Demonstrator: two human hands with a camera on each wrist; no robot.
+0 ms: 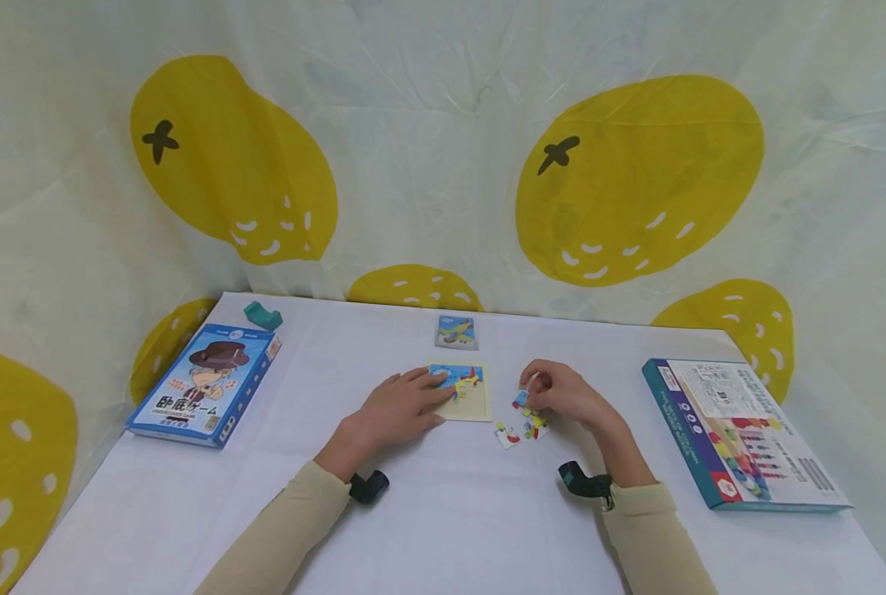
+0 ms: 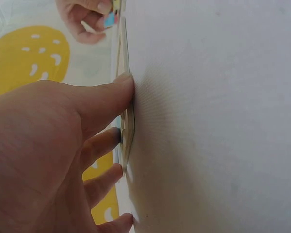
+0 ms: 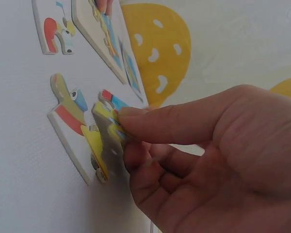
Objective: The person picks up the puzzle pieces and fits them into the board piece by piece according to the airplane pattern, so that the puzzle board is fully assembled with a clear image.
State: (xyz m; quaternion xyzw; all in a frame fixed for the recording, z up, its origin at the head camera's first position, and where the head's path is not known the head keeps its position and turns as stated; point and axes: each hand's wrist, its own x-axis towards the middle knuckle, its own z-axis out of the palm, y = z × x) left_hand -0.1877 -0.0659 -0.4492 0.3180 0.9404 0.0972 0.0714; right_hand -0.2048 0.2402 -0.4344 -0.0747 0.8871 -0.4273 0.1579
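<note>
The right hand (image 1: 562, 392) pinches a yellow-edged piece (image 3: 105, 116) between thumb and forefinger, the other fingers curled in behind. A red-and-blue piece (image 3: 117, 101) shows just beyond the thumb tip; whether it is gripped too, I cannot tell. The held piece is just above the counter (image 1: 443, 529), to the right of the board (image 1: 476, 407) and apart from it.

The left hand (image 1: 402, 405) is spread, its fingers lying on the left part of the board and the thumb at the near edge. Blue and yellow pieces fill the board's far and left parts; its near right part is bare wood.

Below the right hand lie loose pieces (image 1: 535, 427), with a white-and-red piece (image 1: 507, 435) just to their left, near the board's near right corner. A picture card (image 1: 456, 332) lies beyond the board, well out of touch of either hand.
</note>
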